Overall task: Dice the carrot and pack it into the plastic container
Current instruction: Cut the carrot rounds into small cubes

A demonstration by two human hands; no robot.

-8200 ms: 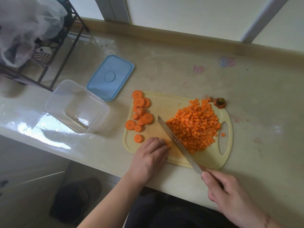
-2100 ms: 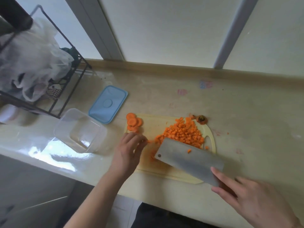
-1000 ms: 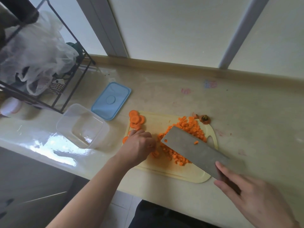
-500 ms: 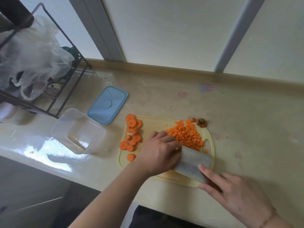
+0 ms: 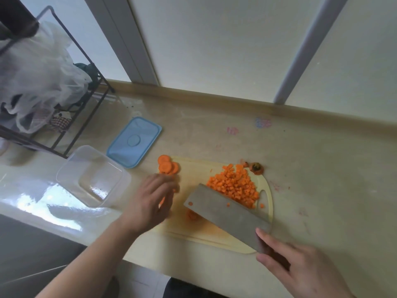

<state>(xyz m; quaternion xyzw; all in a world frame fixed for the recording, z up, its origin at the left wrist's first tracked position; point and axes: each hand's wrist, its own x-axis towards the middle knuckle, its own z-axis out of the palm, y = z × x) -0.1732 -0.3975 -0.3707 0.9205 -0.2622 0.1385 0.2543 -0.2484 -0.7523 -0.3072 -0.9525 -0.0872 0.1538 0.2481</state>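
I get soft daylight through the frosted window [image 5: 214, 39], with hard glare on the countertop [image 5: 43, 201] edge. My left hand [image 5: 150, 201] smears with motion blur, and the wide lens bends the edges.

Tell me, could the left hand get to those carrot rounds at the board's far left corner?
Probably yes: the left hand hovers just short of the carrot rounds, nothing lies between, and the cleaver is off to the right.

**Board at centre, container and lid lying to its left**

A pale yellow plastic cutting board [image 5: 217, 235] is lying on the beige counter [image 5: 322, 168]. Orange diced carrot pieces [image 5: 234, 186] are sitting on its right half, round orange carrot slices [image 5: 167, 166] at its far left corner. A clear plastic container [image 5: 92, 175] is standing left of the board, a blue rectangular plastic lid [image 5: 134, 141] lying behind it.
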